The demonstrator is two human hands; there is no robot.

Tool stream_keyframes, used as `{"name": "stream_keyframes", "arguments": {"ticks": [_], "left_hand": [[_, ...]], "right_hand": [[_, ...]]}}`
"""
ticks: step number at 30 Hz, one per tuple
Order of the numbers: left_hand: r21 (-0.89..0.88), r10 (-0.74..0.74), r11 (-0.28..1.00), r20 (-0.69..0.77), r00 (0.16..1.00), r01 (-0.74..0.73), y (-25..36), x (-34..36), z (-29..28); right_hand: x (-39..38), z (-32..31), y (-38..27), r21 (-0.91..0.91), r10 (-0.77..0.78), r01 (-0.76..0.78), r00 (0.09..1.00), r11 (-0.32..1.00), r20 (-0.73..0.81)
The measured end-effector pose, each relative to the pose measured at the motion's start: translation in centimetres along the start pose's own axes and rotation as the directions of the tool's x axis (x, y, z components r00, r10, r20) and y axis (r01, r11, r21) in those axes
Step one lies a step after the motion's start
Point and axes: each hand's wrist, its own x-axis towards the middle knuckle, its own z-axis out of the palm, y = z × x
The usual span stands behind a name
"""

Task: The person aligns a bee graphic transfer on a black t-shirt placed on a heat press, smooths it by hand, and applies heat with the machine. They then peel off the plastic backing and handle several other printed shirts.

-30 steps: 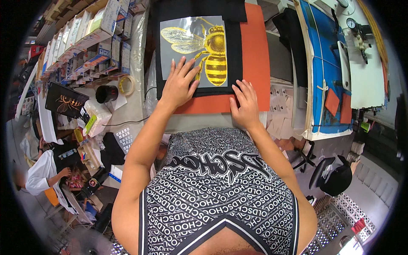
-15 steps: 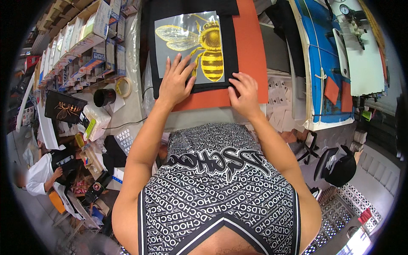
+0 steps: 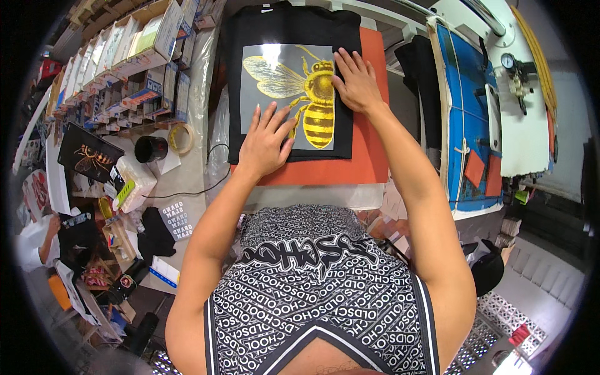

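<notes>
A black T-shirt (image 3: 294, 28) lies spread on an orange-red pad (image 3: 372, 144). On the shirt rests a glossy transfer sheet (image 3: 259, 78) bearing a large yellow bee with a pale wing. My left hand (image 3: 267, 140) lies over the sheet's lower left part, fingers spread, beside the bee's legs. Against the sheet's right edge, next to the bee's head and thorax, my right hand (image 3: 357, 81) is flat with its fingers stretched out. Neither hand grips anything.
Left of the pad, cardboard boxes (image 3: 134, 50), a tape roll (image 3: 181, 139), a black cup (image 3: 151, 149) and a black cable (image 3: 187, 194) share the table. A blue board with cord (image 3: 459, 112) and a pressure gauge (image 3: 507, 60) are at right. Another person (image 3: 40, 240) is at far left.
My right hand has moved up from the pad's lower right to the sheet's right edge. More of the shirt's far end shows as the view shifted. My left hand stays on the sheet.
</notes>
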Motion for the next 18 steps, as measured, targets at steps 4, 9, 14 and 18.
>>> {"name": "stream_keyframes", "arguments": {"ticks": [4, 9, 14, 18], "left_hand": [[-0.008, 0.003, 1.0, 0.018, 1.0, -0.003, -0.2, -0.2, -0.5], [0.001, -0.004, 1.0, 0.031, 1.0, 0.004, -0.1, 0.0, -0.6], [-0.02, -0.001, 1.0, 0.02, 1.0, 0.001, 0.4, 0.2, -1.2], [0.052, -0.071, 0.997, 0.188, 0.98, 0.063, 0.9, 2.6, -2.2]], "right_hand": [[0.2, -0.7, 0.0, -0.189, 0.042, -0.011, 0.986, 0.982, 0.158], [0.2, -0.3, 0.4, -0.076, -0.12, 0.119, 0.993, 0.99, -0.014], [-0.1, 0.2, 1.2, -0.125, -0.114, 0.115, 0.993, 0.985, 0.018], [-0.3, 0.0, 1.0, -0.113, -0.111, 0.109, 0.994, 0.988, -0.012]]}}
